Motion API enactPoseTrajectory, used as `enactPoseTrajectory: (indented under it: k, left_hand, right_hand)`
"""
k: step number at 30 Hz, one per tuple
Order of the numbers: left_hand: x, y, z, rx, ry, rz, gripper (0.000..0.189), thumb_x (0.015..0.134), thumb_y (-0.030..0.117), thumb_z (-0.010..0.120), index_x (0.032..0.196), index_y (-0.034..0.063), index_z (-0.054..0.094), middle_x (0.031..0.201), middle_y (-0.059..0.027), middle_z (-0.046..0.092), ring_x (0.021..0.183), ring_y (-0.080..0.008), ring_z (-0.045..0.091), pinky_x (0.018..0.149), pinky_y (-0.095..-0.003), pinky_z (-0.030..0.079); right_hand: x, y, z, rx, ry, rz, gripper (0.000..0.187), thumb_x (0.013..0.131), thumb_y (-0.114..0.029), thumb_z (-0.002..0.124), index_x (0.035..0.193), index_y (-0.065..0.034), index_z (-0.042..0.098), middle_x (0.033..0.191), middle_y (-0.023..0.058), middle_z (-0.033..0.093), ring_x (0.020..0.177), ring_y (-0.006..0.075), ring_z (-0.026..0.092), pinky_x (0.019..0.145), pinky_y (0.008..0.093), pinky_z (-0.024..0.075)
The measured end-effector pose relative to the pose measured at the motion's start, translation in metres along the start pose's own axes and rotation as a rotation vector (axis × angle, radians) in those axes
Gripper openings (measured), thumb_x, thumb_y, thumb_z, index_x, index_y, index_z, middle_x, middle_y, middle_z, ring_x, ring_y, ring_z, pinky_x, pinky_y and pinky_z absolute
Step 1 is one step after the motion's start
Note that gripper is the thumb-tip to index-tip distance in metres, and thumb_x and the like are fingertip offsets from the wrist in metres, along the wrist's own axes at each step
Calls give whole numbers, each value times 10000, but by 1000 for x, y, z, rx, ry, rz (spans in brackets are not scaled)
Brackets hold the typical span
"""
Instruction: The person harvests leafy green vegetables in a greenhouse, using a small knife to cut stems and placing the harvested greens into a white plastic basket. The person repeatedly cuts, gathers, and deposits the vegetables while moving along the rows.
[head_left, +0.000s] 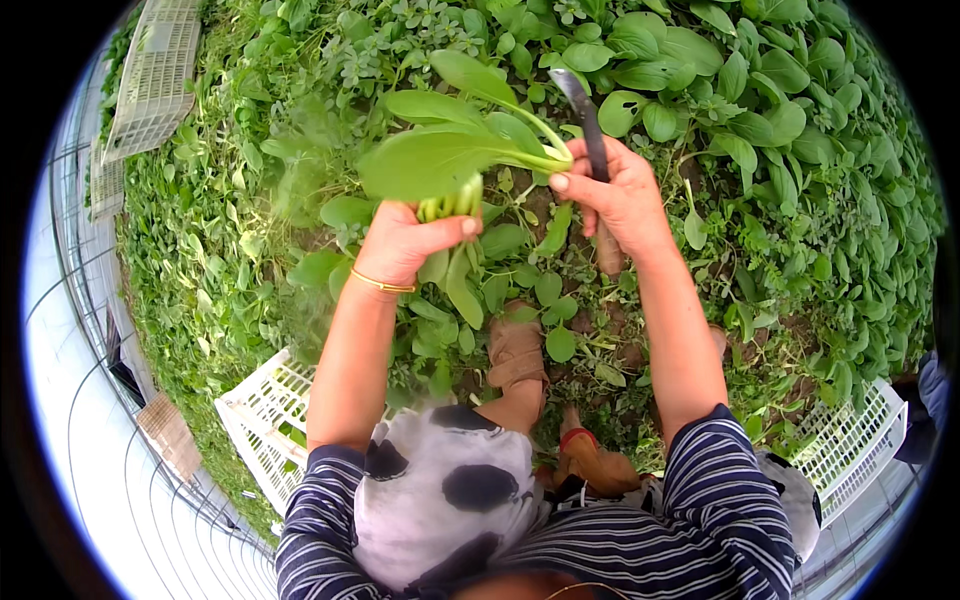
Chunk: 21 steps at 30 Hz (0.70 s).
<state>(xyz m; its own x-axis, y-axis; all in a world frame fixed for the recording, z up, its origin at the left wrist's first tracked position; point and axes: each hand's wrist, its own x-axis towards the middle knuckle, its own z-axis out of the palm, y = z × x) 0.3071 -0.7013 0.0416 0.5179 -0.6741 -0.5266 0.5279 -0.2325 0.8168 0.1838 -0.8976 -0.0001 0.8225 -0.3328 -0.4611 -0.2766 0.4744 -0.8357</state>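
My left hand (409, 236) is closed around several pale green stems (452, 202), with leaves hanging below the fist. A leafy green plant (442, 154), which looks like bok choy, has its pale cut base between the thumb and fingers of my right hand (622, 191). Its broad leaves reach left over the stems in my left fist. The same right hand holds a small hooked harvesting knife (589, 116), blade pointing up and away, wooden handle below the palm. Leafy plants (502, 244) grow in the soil under both hands.
White slatted plastic crates stand by my left elbow (259, 420), at the right (855, 446) and at the far left (154, 71). Dense taller greens (787, 112) fill the right side. A plastic-covered hoop wall (82, 360) curves along the left. Dark blue cloth (932, 390) shows at the right edge.
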Motion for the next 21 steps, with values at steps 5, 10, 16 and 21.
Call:
enactPoseTrajectory:
  k: [5,10,16,21]
  left_hand:
    - [-33,-41,56,333,-335,-126,879,686,0,684,1446,79,250,1006,-74,611,932,-118,551,845,-265,445]
    - [-13,-79,21,517,30,-158,948,655,52,709,1457,59,202,970,-114,619,864,-160,581,788,-287,473]
    - [-31,-80,-67,1326,490,-318,985,637,163,701,1447,50,152,843,-215,649,773,-352,635,696,-404,502]
    - [-59,-101,-130,1202,648,-139,585,652,139,700,1216,62,568,945,-165,668,835,-261,646,759,-341,506]
  right_hand:
    - [-64,15,-100,-614,510,67,408,802,-113,687,1174,-25,545,852,16,597,478,47,446,392,202,366]
    - [-75,25,-77,-629,530,10,373,954,-300,500,1244,-66,504,895,18,582,503,45,443,429,186,383]
    - [-62,76,9,-437,-205,178,255,981,-230,432,1152,-61,517,714,-13,482,498,56,432,436,211,383]
    - [-31,100,69,-407,-360,100,224,933,-217,469,918,4,505,686,184,556,646,357,559,614,430,434]
